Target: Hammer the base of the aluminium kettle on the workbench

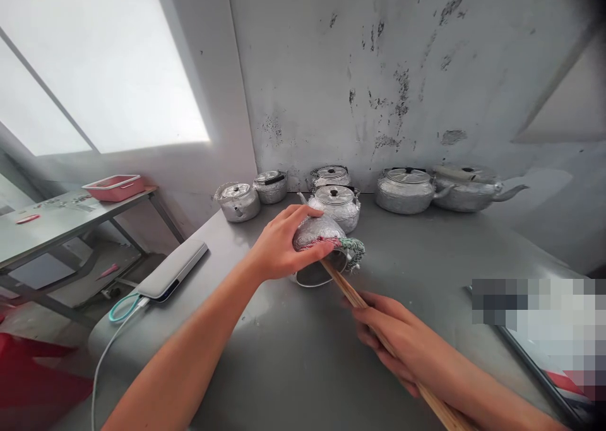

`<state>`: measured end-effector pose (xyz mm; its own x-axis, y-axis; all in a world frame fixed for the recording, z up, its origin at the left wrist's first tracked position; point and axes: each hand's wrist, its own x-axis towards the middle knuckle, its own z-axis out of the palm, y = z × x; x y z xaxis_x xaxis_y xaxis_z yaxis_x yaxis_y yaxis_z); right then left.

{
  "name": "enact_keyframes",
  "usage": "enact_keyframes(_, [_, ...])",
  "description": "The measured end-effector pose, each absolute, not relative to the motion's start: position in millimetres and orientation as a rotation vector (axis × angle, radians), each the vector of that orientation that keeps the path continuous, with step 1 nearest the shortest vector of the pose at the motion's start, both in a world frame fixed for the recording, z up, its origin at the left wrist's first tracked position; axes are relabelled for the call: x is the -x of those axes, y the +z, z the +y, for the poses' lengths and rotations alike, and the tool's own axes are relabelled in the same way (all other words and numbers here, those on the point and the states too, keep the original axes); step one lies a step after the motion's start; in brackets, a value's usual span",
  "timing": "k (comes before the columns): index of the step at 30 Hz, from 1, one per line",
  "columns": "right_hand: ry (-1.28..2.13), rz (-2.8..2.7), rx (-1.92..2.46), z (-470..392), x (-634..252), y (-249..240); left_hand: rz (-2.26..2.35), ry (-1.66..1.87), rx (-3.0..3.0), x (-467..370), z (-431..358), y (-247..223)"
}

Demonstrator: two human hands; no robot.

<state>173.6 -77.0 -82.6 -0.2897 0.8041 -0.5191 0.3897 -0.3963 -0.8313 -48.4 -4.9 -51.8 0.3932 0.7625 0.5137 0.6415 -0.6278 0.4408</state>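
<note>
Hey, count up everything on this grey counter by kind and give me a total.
Aluminium kettles standing at the back wall: 6, e.g.
Kettle tipped on its side under the left hand: 1
Wooden stick in the right hand: 1
Power bank with cable: 1
Total: 9

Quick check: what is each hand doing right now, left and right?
Left hand: closed over the tipped hammered aluminium kettle, a green-and-pink cloth at its mouth.
Right hand: closed around the long wooden stick.
</note>
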Motion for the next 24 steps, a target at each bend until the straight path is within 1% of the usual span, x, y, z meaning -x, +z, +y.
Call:
enact_keyframes(5, [1.721,-1.476,1.562,-73.9,-171.3,-83.2,1.264,1.050,-2.476,47.7,-5.6,-50.4])
enact_keyframes(11, [1.745,-1.389,1.372,-72.5,-171.5,-90.1,1.278,1.048,-2.464,46.2,-7.1,-50.3])
enact_keyframes(24, [1.746,-1.409,1.466,-74.1,-174.8,-91.4,1.313,1.043,-2.459,45.4,-7.0,-51.9])
